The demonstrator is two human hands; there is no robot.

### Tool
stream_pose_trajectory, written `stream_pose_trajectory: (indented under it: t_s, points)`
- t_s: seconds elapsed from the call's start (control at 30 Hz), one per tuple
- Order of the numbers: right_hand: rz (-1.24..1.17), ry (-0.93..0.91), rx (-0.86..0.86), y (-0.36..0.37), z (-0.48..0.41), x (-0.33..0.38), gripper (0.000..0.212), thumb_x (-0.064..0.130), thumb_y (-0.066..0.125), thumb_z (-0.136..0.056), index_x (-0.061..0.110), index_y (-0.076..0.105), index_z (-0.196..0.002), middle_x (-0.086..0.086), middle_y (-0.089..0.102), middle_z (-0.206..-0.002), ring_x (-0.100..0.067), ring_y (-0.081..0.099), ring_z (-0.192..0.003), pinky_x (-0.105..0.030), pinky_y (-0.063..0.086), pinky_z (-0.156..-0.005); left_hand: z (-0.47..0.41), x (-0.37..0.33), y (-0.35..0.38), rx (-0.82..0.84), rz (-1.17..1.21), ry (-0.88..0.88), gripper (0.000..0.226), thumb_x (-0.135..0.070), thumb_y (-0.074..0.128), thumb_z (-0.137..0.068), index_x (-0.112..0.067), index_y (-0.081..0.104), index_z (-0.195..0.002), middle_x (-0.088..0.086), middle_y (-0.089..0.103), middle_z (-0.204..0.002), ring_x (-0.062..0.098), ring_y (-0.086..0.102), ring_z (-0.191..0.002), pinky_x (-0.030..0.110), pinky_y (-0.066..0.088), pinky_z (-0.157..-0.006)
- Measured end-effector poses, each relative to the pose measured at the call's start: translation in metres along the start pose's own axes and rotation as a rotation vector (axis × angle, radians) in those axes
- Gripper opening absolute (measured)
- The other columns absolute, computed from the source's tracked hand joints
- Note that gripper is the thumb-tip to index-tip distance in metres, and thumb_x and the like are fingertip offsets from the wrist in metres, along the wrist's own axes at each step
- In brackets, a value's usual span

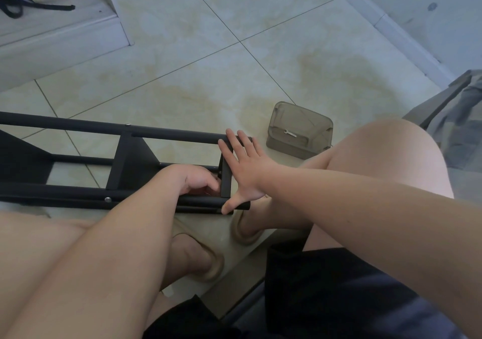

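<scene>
On the floor [208, 77], the right hand [245, 171] presses the black frame [78, 126].

A home — tiled floor [208, 77], house slippers [211, 269]

1 black frame [39, 122] is seen on the floor. On it are counted: 2 long rails, i.e. far rail [169, 133] & near rail [65, 191]; 1 thin rod [83, 159] btwn them; 2 flat cross-pcs, i.e. mid cross-pc [121, 163] & end cross-pc [226, 186]; 2 silver screws, i.e. far screw [127, 124] & near screw [107, 199]. 2 hands are counted: left hand [198, 182], right hand [245, 171]. 2 tan slippers are noted: left slipper [211, 268], right slipper [245, 234]. 1 translucent box [292, 148] is seen, w/ 1 small wrench [290, 133] inside. 1 black strap [47, 5] is seen top left.
</scene>
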State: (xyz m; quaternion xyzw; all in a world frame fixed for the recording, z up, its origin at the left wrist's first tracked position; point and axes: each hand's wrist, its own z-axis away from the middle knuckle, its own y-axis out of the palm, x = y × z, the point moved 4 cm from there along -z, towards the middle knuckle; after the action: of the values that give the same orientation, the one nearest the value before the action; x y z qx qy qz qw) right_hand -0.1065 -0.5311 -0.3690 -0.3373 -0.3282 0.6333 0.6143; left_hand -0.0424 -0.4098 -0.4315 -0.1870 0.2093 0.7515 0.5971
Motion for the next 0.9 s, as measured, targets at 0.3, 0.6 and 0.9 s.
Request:
stream_pose_trajectory:
  t_s: [0.3, 0.6, 0.9]
  points:
    - [-0.007, -0.003, 0.008, -0.0025, 0.0025, 0.0006, 0.159, 0.099, 0.058, -0.053, 0.011, -0.026, -0.156, -0.018, -0.036, -0.16, -0.041, -0.03, -0.148, -0.057, -0.009, -0.123, 0.0012, 0.0013, -0.0013, -0.034, -0.055, -0.046, 0.018, -0.016, 0.065, -0.088, -0.011, 0.08, -0.096, 0.005, 0.074, -0.092, 0.021, 0.062, -0.091, 0.038, 0.046, -0.098]
    - [-0.002, -0.004, 0.01, -0.0018, 0.0017, 0.0006, 0.158, 0.1, 0.056, -0.053, 0.011, -0.026, -0.156, -0.018, -0.036, -0.16, -0.041, -0.03, -0.148, -0.057, -0.01, -0.123, -0.0031, 0.0027, -0.0034, -0.003, -0.026, 0.001, 0.034, -0.003, 0.058, -0.087, -0.009, 0.073, -0.117, 0.018, 0.068, -0.125, 0.036, 0.06, -0.121, 0.044, 0.039, -0.112]
    - [-0.008, -0.008, 0.011, -0.0019, 0.0021, 0.0006, 0.158, 0.099, 0.056, -0.053, 0.011, -0.027, -0.155, -0.018, -0.036, -0.16, -0.041, -0.03, -0.148, -0.057, -0.009, -0.123, -0.0033, 0.0024, -0.0018, -0.018, -0.014, -0.045, 0.03, -0.014, 0.061, -0.091, -0.001, 0.072, -0.116, 0.012, 0.073, -0.112, 0.027, 0.063, -0.107, 0.042, 0.042, -0.109]
